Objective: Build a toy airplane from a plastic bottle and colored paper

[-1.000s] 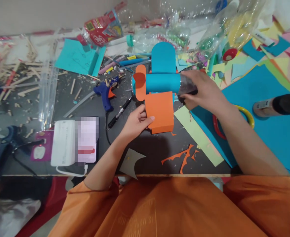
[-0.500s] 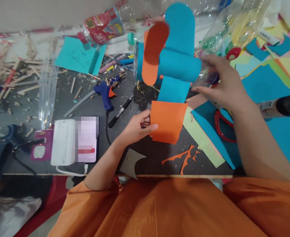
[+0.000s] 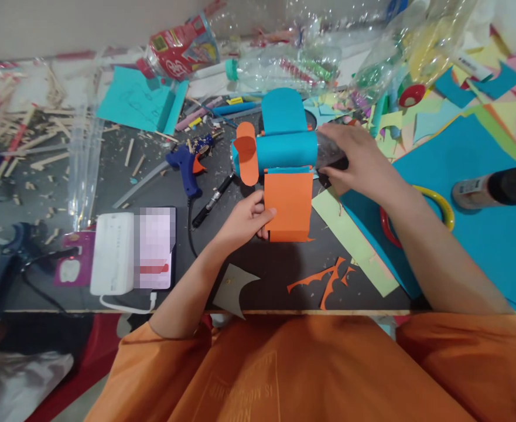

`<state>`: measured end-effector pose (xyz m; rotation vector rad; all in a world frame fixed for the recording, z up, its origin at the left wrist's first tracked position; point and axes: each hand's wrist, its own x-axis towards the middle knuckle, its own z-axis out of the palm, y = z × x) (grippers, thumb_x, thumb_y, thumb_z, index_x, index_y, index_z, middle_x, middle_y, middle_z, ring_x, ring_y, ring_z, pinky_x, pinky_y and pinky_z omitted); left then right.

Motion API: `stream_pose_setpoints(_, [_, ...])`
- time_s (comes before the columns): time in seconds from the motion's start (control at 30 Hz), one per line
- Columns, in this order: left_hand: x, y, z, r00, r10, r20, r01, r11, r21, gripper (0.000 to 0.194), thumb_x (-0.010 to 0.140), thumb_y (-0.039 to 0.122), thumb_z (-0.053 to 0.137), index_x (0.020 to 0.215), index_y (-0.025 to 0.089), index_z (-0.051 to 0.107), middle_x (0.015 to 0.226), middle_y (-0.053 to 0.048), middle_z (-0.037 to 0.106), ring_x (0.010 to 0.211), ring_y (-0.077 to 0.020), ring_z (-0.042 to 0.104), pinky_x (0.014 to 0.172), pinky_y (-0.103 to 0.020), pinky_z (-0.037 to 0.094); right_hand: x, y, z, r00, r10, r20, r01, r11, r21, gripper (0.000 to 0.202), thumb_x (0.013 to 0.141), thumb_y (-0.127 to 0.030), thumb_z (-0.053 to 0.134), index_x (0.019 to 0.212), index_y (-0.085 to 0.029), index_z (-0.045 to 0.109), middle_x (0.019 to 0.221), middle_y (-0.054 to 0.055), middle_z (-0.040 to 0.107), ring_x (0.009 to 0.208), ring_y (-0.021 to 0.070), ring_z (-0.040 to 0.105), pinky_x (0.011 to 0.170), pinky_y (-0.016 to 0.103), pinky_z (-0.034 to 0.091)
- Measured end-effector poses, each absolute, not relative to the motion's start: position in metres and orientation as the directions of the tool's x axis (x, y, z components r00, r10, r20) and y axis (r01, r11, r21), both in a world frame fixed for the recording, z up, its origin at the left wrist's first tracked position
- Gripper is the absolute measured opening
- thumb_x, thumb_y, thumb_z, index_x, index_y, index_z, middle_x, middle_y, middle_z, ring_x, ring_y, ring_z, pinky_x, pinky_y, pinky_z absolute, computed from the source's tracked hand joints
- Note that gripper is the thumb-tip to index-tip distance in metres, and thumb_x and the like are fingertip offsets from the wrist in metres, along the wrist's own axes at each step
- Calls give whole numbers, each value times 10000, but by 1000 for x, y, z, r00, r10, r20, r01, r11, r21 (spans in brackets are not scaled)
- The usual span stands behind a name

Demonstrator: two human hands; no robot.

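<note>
A bottle wrapped in blue paper (image 3: pixel 287 150) lies level over the table, with an orange paper propeller (image 3: pixel 248 155) at its left end. One blue paper wing (image 3: pixel 284 110) sticks out on its far side. My right hand (image 3: pixel 354 157) grips the clear right end of this bottle between thumb and fingers. My left hand (image 3: pixel 249 218) pinches the left edge of an orange paper piece (image 3: pixel 289 205), which lies against the near side of the bottle over the near blue wing, mostly hidden.
A blue glue gun (image 3: pixel 189 170), a pen (image 3: pixel 214 200) and a phone (image 3: pixel 156 247) lie left. Orange scraps (image 3: pixel 328 281) are near the front edge. Scissors (image 3: pixel 442 206), blue sheets (image 3: pixel 477 246) and a dark-capped bottle (image 3: pixel 495 189) lie right. Plastic bottles (image 3: pixel 284 65) line the back.
My right hand has brought the blue-wrapped bottle down and left, towards me. The orange paper in my left hand has moved slightly left and up and now meets the bottle's near side.
</note>
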<state>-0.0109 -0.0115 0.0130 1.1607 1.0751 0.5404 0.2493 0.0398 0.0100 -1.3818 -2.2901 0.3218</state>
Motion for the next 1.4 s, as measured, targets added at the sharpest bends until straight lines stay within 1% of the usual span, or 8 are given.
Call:
stream_pose_setpoints(0.23, [-11, -12, 15, 433, 812, -391, 190, 342, 920, 191, 778, 263, 609, 924, 176, 523, 515, 90, 528, 338, -47, 459, 378, -169, 334, 219, 0, 20, -116, 886, 450, 732, 382, -564, 223, 925, -314, 422, 1090, -261, 562, 1151, 102, 634, 1121, 299, 589, 911, 529, 506])
stream_pose_setpoints(0.37, [-11, -12, 17, 449, 806, -385, 192, 334, 923, 221, 774, 259, 614, 957, 161, 536, 545, 81, 556, 317, -23, 402, 353, -163, 280, 191, -26, 6, 20, 975, 223, 371, 200, -907, 217, 895, -406, 516, 1045, -249, 532, 860, 35, 651, 742, 191, 644, 619, 336, 545])
stream_pose_setpoints(0.47, [-10, -13, 17, 471, 786, -401, 206, 344, 916, 309, 772, 277, 619, 1047, 160, 542, 564, 79, 571, 318, -22, 399, 344, -163, 276, 180, -30, -4, -29, 999, 25, 85, 28, -996, 303, 842, -497, 585, 1013, -267, 488, 776, -8, 644, 686, 170, 643, 592, 300, 535])
stream_pose_setpoints(0.6, [-9, -15, 16, 477, 776, -413, 220, 349, 911, 344, 767, 315, 637, 1065, 167, 550, 590, 71, 585, 322, -29, 420, 344, -171, 287, 179, -26, -7, -68, 996, -65, -79, -70, -994, 380, 754, -526, 674, 935, -268, 463, 766, -27, 631, 726, 163, 650, 630, 294, 544])
stream_pose_setpoints(0.77, [-9, -16, 13, 417, 857, -304, 175, 253, 952, 224, 825, 408, 592, 816, 188, 551, 379, 108, 404, 306, -46, 373, 377, -183, 293, 183, -26, -9, -142, 987, -74, -67, -84, -994, 342, 748, -502, 680, 829, -249, 465, 679, -46, 557, 598, 120, 563, 536, 254, 475])
stream_pose_setpoints(1.0, [-7, -15, 11, 356, 892, -278, 163, 234, 958, 242, 822, 423, 605, 757, 204, 524, 361, 110, 389, 294, -49, 336, 375, -196, 262, 184, -27, -8, -231, 968, -93, -90, -117, -989, 258, 776, -409, 675, 845, -230, 502, 637, -60, 542, 536, 88, 517, 512, 223, 433])
stream_pose_setpoints(1.2, [-9, -17, 14, 355, 886, -298, 176, 250, 952, 259, 761, 439, 654, 789, 198, 563, 457, 86, 436, 340, -51, 350, 361, -208, 240, 187, -26, -10, -49, 991, -124, -174, -131, -976, 300, 765, -421, 678, 853, -267, 436, 594, -78, 533, 470, 113, 517, 458, 248, 436])
stream_pose_setpoints(1.4, [-11, -15, 13, 359, 908, -218, 102, 194, 976, 305, 707, 442, 698, 671, 175, 554, 500, 50, 513, 370, -39, 358, 380, -195, 271, 193, -20, -11, 204, 978, 30, -170, 66, -983, 279, 767, -391, 662, 816, -267, 417, 617, -63, 501, 466, 106, 493, 425, 236, 372])
